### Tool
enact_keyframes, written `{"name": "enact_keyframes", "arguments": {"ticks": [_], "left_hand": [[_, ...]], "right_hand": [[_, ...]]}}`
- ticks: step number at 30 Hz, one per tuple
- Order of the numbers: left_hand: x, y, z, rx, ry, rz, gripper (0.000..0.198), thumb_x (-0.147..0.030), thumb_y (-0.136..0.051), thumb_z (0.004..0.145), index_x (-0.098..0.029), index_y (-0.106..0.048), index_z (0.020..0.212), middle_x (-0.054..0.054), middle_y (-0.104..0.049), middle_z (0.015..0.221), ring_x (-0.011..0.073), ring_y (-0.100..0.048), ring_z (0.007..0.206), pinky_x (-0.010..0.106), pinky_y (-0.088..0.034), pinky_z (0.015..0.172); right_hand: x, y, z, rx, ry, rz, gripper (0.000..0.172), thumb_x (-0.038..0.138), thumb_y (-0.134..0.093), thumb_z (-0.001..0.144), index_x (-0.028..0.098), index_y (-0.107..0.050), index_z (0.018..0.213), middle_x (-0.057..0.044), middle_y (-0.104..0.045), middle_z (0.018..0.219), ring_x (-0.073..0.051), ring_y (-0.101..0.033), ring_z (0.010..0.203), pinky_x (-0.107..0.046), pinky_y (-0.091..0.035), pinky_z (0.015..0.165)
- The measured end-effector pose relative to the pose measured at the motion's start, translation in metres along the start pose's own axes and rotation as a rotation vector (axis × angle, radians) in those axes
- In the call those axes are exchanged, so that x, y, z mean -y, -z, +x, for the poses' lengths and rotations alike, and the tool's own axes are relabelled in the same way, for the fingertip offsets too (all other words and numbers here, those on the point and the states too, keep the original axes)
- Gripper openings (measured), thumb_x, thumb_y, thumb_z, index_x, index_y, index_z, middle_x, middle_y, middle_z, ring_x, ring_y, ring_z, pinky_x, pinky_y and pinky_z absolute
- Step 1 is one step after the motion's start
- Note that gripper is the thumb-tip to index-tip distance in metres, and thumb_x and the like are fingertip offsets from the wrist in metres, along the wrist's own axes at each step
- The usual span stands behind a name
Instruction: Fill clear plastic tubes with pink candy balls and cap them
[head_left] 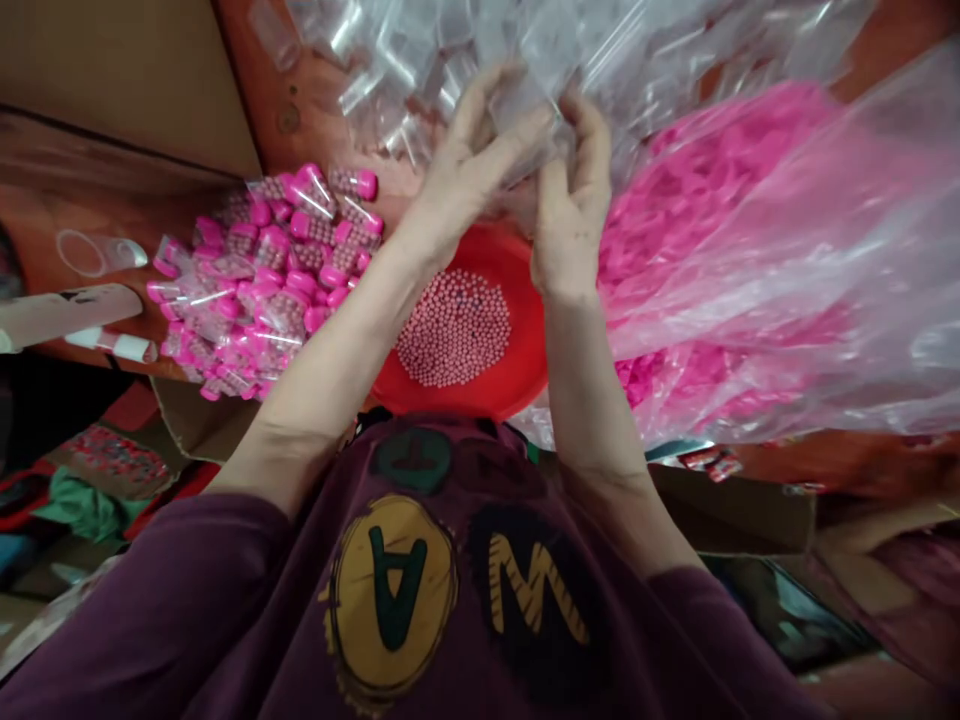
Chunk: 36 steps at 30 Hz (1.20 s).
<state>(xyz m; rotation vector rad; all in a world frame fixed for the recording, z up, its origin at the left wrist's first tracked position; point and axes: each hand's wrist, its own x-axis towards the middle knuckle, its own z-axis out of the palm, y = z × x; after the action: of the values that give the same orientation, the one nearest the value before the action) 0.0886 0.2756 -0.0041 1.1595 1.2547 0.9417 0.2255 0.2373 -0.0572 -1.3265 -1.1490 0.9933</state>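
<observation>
over bowl rim | left hand, right hand pinch clear bag

**Background: wood desk, cardboard clutter all round**

Desk is reddish-brown wood, worn, with a round mark on the bare patch near the top. A flat cardboard sheet fills the top left corner, lying against the desk. Below the desk's near edge on the left are a cardboard flap, a green cloth and mixed red clutter, blurred and in shadow. Lower right has a cardboard box with a dark glossy sheet just beside it. Light is soft and even.
</observation>
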Motion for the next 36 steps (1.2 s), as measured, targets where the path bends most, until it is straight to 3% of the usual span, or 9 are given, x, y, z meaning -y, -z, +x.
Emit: {"name": "enact_keyframes", "arguments": {"ticks": [2,3,5,11,15,18,21,28,36], "left_hand": [[-0.009,0.016,-0.049,0.026,-0.046,-0.136,0.062,-0.018,-0.025,0.098,-0.020,-0.081,0.125,0.002,-0.076,0.137,0.0310,-0.067,0.141,0.037,-0.056,0.094],[-0.004,0.024,-0.075,0.036,-0.033,-0.121,0.051,-0.016,-0.038,0.098,-0.023,-0.080,0.125,0.002,-0.076,0.139,0.0286,-0.067,0.143,0.039,-0.057,0.103],[0.026,0.039,-0.128,0.079,0.098,-0.009,0.040,-0.016,-0.072,0.093,-0.026,-0.073,0.132,0.006,-0.075,0.139,0.0273,-0.070,0.141,0.044,-0.057,0.116],[0.135,0.062,-0.228,0.224,0.422,0.219,0.053,-0.011,-0.082,0.081,-0.019,-0.070,0.132,0.012,-0.077,0.128,0.0275,-0.075,0.120,0.052,-0.058,0.117],[0.133,0.058,-0.232,0.138,0.356,0.401,0.044,-0.012,-0.083,0.080,-0.015,-0.077,0.123,0.015,-0.077,0.132,0.0301,-0.070,0.129,0.053,-0.051,0.123],[0.118,0.049,-0.221,0.081,0.402,0.189,0.025,-0.020,-0.077,0.093,-0.016,-0.076,0.118,0.010,-0.081,0.107,0.0209,-0.077,0.096,0.040,-0.064,0.096],[0.111,0.041,-0.214,-0.007,0.463,0.045,0.007,-0.016,-0.071,0.096,-0.017,-0.074,0.102,0.002,-0.077,0.082,0.0139,-0.071,0.071,0.027,-0.061,0.073],[0.104,0.030,-0.219,-0.225,0.473,0.009,0.020,0.001,-0.066,0.089,-0.018,-0.066,0.086,-0.005,-0.066,0.069,0.0103,-0.064,0.063,0.021,-0.053,0.066],[0.092,0.028,-0.224,-0.335,0.725,-0.259,0.016,-0.005,-0.055,0.097,-0.020,-0.057,0.091,-0.004,-0.064,0.071,0.0104,-0.063,0.057,0.024,-0.058,0.063]], "right_hand": [[0.020,0.000,-0.045,0.019,0.112,-0.029,0.048,0.043,-0.050,0.108,0.018,-0.053,0.149,-0.009,-0.063,0.156,-0.019,-0.058,0.150,-0.041,-0.043,0.134],[0.024,-0.001,-0.071,0.063,0.082,-0.059,0.047,0.046,-0.048,0.110,0.021,-0.055,0.149,-0.007,-0.064,0.154,-0.020,-0.059,0.149,-0.044,-0.044,0.134],[0.019,-0.003,-0.124,0.162,-0.052,-0.111,0.047,0.053,-0.044,0.111,0.025,-0.058,0.146,-0.007,-0.066,0.152,-0.023,-0.060,0.148,-0.049,-0.047,0.132],[-0.062,-0.002,-0.225,0.255,-0.531,-0.147,0.067,0.069,-0.057,0.102,0.022,-0.051,0.150,-0.014,-0.077,0.117,-0.028,-0.075,0.110,-0.055,-0.064,0.107],[-0.078,0.002,-0.225,0.248,-0.651,-0.007,0.066,0.072,-0.068,0.094,0.023,-0.061,0.137,-0.013,-0.077,0.120,-0.025,-0.076,0.102,-0.048,-0.067,0.096],[-0.065,0.002,-0.217,0.318,-0.558,0.050,0.065,0.071,-0.070,0.092,0.025,-0.066,0.137,-0.012,-0.074,0.129,-0.026,-0.075,0.109,-0.049,-0.067,0.099],[-0.049,0.000,-0.215,0.392,-0.387,-0.100,0.061,0.068,-0.070,0.094,0.025,-0.069,0.138,-0.013,-0.068,0.136,-0.029,-0.070,0.123,-0.052,-0.064,0.108],[-0.029,-0.005,-0.216,0.555,-0.139,-0.641,0.057,0.037,-0.063,0.103,0.017,-0.060,0.156,-0.018,-0.062,0.134,-0.034,-0.063,0.130,-0.058,-0.055,0.120],[-0.006,-0.010,-0.209,0.675,-0.118,-0.723,0.046,0.028,-0.068,0.096,0.012,-0.067,0.139,-0.020,-0.071,0.128,-0.035,-0.067,0.120,-0.055,-0.057,0.111]]}}
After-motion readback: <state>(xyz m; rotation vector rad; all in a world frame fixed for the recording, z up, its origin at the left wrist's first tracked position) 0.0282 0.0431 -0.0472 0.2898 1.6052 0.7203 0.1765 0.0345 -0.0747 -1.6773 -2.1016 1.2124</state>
